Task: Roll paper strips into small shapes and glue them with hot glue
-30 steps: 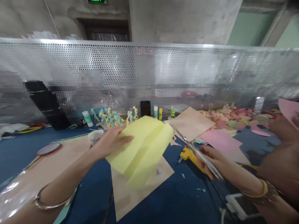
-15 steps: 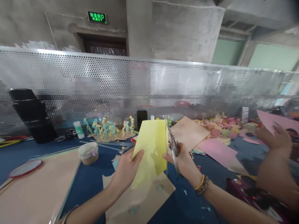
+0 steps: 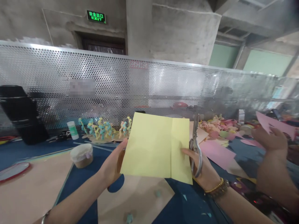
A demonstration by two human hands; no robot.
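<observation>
A yellow paper (image 3: pixel 149 146) with a vertical crease near its right side is held up in front of me, spread wide. My left hand (image 3: pixel 114 163) grips its left edge, with the fingers partly behind the sheet. On the right edge, the thumb of my right hand (image 3: pixel 203 171) lies on the front of the paper. That same hand also holds metal scissors (image 3: pixel 196 149), blades pointing up, beside the sheet. Under the yellow paper a tan sheet (image 3: pixel 135 199) with small blue scraps lies on the blue table.
At the left are a tub (image 3: pixel 81 155), a glue stick (image 3: pixel 73 130) and a black bottle (image 3: pixel 23 115). Small paper figures (image 3: pixel 105 129) stand behind. Pink paper (image 3: pixel 218 154) lies at right, near another person's hand (image 3: pixel 271 137) holding pink paper.
The yellow paper, folded and narrow before, is now opened out flat and wider. My hands have moved apart, and the scissors have shifted right with my right hand.
</observation>
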